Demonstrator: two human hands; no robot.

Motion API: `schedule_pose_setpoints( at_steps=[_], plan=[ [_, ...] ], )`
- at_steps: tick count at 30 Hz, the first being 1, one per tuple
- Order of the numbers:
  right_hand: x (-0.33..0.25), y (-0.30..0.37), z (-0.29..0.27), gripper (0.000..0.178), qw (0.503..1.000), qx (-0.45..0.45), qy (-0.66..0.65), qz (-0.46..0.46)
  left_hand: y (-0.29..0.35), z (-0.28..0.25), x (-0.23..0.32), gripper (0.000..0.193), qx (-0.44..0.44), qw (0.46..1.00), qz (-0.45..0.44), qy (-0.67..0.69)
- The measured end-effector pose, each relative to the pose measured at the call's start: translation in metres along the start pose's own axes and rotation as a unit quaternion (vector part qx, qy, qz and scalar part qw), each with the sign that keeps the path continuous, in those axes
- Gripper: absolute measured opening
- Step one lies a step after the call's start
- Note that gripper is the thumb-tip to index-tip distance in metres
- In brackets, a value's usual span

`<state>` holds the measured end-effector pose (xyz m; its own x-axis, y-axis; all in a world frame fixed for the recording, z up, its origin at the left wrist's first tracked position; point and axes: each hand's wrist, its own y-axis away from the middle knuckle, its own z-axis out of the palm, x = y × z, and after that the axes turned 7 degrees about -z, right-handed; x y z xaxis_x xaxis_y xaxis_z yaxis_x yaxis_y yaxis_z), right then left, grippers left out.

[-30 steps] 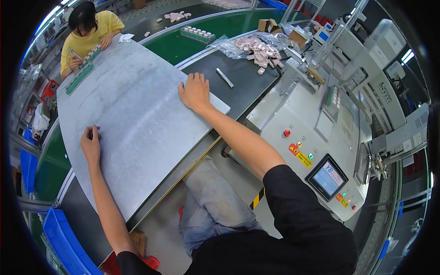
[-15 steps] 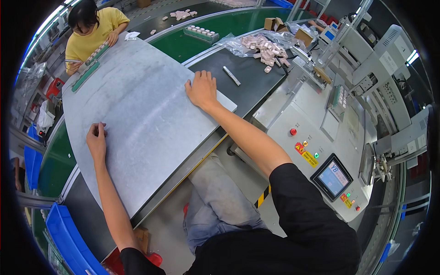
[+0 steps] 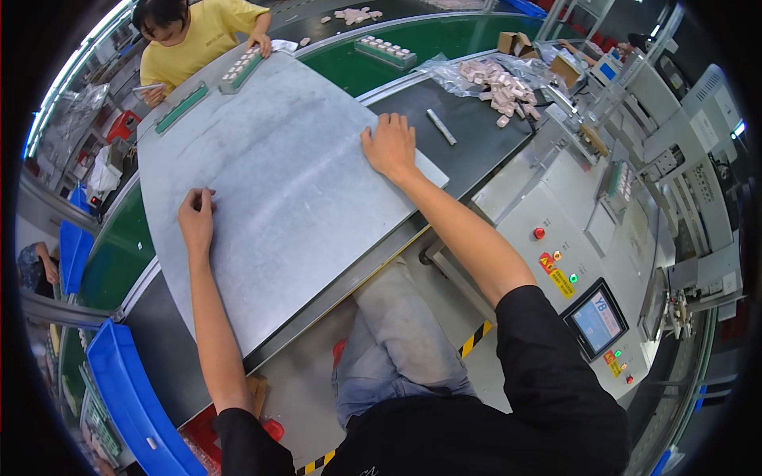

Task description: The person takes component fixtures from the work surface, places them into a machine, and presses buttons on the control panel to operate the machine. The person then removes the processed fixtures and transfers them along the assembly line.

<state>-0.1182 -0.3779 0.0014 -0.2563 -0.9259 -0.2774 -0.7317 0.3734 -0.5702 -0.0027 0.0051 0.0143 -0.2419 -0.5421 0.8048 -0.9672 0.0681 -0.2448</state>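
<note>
A large grey sheet-topped board [image 3: 278, 214] lies in front of me. My left hand [image 3: 197, 218] rests on its left part, fingers curled inward, with no object showing in them. Over by the right edge, my right hand [image 3: 390, 148] lies palm down on the board, its fingers slightly spread and holding nothing. At the board's far end is a green tray with pale pieces [image 3: 240, 71], touched by a co-worker's hand [image 3: 258, 44]. A second green tray [image 3: 181, 109] lies beside it, and the co-worker's other hand holds a thin, pale object.
A white stick [image 3: 441, 127] and a heap of pale pink pieces [image 3: 504, 87] on plastic lie on the dark table to the right. Another filled tray [image 3: 385, 52] stands on the green belt. A machine with a touchscreen [image 3: 595, 319] is at right; a blue bin [image 3: 131, 397] at lower left.
The whole view has shifted a little. The co-worker's tray of pale pieces has moved right along the board's far edge. My hands stay in place on the board.
</note>
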Motion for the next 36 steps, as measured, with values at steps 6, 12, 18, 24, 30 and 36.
schedule_pose_setpoints(
  at_steps=[6,12,18,24,30,36],
  plan=[
    [0.001,-0.001,0.002,0.037,1.000,-0.015,0.004,-0.002,0.000,0.000,0.001,0.026,-0.004,1.000,-0.001,0.007],
    [0.001,-0.001,0.002,0.038,1.000,-0.011,0.019,-0.015,-0.031,0.013,-0.010,0.043,0.134,0.990,0.038,-0.002],
    [0.001,-0.003,0.003,0.034,1.000,0.000,-0.005,-0.024,-0.108,0.039,-0.007,0.092,0.152,0.974,0.045,-0.164],
    [0.003,-0.001,0.003,0.033,1.000,-0.009,-0.004,-0.015,-0.147,0.069,0.013,0.095,0.084,0.953,-0.070,-0.282],
    [0.004,-0.001,0.002,0.033,1.000,-0.009,-0.005,-0.011,-0.133,0.065,0.017,0.086,0.073,0.958,-0.068,-0.271],
    [0.006,-0.001,0.002,0.032,1.000,-0.002,0.001,-0.009,-0.039,0.056,0.034,0.075,0.085,0.963,-0.004,-0.256]
  ],
)
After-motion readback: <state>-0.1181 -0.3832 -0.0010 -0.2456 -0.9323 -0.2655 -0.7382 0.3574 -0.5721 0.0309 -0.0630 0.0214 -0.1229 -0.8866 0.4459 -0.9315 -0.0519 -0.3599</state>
